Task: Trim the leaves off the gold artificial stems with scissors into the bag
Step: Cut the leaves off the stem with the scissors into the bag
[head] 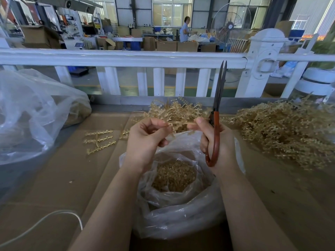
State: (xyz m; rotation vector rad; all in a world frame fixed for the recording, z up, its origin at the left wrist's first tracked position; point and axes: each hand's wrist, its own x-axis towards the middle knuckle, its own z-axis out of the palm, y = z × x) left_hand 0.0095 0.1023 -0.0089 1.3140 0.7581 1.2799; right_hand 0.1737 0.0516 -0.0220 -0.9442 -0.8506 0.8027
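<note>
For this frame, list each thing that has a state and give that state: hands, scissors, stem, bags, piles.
Left hand: pinches the gold stem.
Right hand: holds the scissors, thumb and finger also on the stem.
Scissors: blades nearly closed, pointing up, not cutting.
Gold stem: held above the bag.
Bag: open, trimmings inside.
Untrimmed pile: heaped at right.
Big bag: at left, crumpled.

Our left hand (145, 140) is curled, pinching with thumb and fingers. Our right hand (215, 140) is curled too, thumb up. Both arms reach forward, close together.
</note>
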